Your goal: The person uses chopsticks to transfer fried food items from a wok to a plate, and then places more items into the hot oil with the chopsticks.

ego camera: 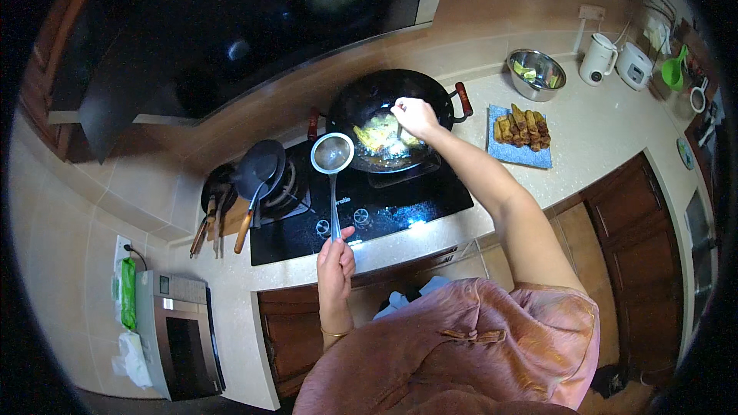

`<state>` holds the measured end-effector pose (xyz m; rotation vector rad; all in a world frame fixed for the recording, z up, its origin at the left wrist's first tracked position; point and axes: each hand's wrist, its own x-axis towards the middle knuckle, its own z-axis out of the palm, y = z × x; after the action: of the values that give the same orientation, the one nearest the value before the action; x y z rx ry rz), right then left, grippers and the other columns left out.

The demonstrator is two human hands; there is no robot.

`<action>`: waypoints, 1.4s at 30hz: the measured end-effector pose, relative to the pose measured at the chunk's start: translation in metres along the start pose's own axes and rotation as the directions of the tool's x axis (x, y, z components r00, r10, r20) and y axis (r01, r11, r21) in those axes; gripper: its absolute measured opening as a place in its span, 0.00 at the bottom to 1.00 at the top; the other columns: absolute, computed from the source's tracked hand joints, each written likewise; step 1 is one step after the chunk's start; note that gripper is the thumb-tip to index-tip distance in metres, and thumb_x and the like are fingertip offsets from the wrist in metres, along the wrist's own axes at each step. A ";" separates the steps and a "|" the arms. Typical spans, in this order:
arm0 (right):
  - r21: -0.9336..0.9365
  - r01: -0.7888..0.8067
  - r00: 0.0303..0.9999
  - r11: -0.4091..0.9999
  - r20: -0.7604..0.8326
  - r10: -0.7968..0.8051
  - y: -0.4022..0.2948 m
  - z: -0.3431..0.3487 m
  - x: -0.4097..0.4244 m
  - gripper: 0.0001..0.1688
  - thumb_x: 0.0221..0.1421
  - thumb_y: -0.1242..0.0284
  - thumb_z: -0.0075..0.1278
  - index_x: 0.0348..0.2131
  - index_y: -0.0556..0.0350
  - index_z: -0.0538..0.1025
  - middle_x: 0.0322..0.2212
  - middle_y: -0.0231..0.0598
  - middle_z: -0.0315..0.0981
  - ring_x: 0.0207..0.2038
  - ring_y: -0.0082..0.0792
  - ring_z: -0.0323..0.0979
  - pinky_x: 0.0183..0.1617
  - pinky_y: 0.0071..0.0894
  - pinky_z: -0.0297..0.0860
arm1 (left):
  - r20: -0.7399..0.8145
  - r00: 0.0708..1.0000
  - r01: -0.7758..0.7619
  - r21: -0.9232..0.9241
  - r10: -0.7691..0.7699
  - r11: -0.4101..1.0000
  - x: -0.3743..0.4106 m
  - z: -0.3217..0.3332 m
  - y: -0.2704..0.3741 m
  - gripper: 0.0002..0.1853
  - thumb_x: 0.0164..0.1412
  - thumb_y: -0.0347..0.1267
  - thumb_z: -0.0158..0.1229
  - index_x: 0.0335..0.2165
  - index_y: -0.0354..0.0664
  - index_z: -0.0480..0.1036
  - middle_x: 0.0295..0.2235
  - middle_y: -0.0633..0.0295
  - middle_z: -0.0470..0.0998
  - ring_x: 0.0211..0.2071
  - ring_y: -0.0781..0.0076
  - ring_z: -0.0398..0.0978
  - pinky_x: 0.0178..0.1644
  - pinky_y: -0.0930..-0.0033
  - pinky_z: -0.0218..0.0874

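My left hand (336,262) grips the handle of a fine-mesh metal strainer (332,153), held over the cooktop (398,210) near the left rim of a black wok (369,89). Over the wok, my right hand (416,117) is closed around a thin utensil that reaches down among the yellow-green food pieces (376,134); its kind cannot be told. The pieces lie in bubbling liquid that looks like oil. Right of the wok, browned stuffed-looking pieces (522,128) are piled on a blue rectangular plate (519,157). A steel bowl (537,89) behind it holds some green pieces.
A small pan (260,167) with a ladle (246,230) in it sits on the left burner. The wok's red handle (463,99) sticks out rightward. A white kettle (598,60) and a white appliance (635,66) stand at the back right; a microwave (187,337) is at the lower left.
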<state>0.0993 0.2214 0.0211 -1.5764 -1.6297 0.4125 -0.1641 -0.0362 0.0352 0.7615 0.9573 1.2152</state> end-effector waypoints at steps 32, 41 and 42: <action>0.029 0.029 0.999 0.999 -0.028 -0.028 0.021 -0.012 0.024 0.16 0.54 0.61 0.45 0.28 0.56 0.74 0.26 0.51 0.74 0.31 0.53 0.72 0.36 0.44 0.67 | -0.130 0.991 -0.020 -0.010 0.019 1.000 -0.012 0.049 -0.023 0.15 0.66 0.34 0.42 0.44 0.34 0.68 0.16 0.75 0.58 0.13 0.90 0.49 0.15 0.86 0.41; 0.115 0.126 0.992 0.985 -0.019 -0.125 0.011 -0.025 0.023 0.17 0.53 0.59 0.47 0.29 0.53 0.76 0.24 0.46 0.75 0.29 0.45 0.74 0.35 0.38 0.68 | -0.081 0.997 -0.016 -0.007 0.015 1.000 -0.001 0.048 -0.014 0.16 0.66 0.32 0.42 0.45 0.33 0.67 0.16 0.75 0.59 0.14 0.90 0.50 0.16 0.87 0.40; 0.058 0.124 0.991 0.991 0.037 -0.126 0.003 -0.042 0.024 0.17 0.53 0.58 0.46 0.28 0.52 0.76 0.25 0.47 0.75 0.30 0.48 0.74 0.36 0.41 0.68 | -0.086 0.996 -0.015 -0.014 0.014 1.000 -0.001 0.046 -0.015 0.16 0.66 0.32 0.42 0.45 0.32 0.67 0.16 0.75 0.59 0.14 0.91 0.51 0.16 0.87 0.41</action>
<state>0.1348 0.2325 0.0526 -1.4244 -1.7234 0.4220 -0.1159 -0.0392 0.0415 0.7100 1.0139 1.2749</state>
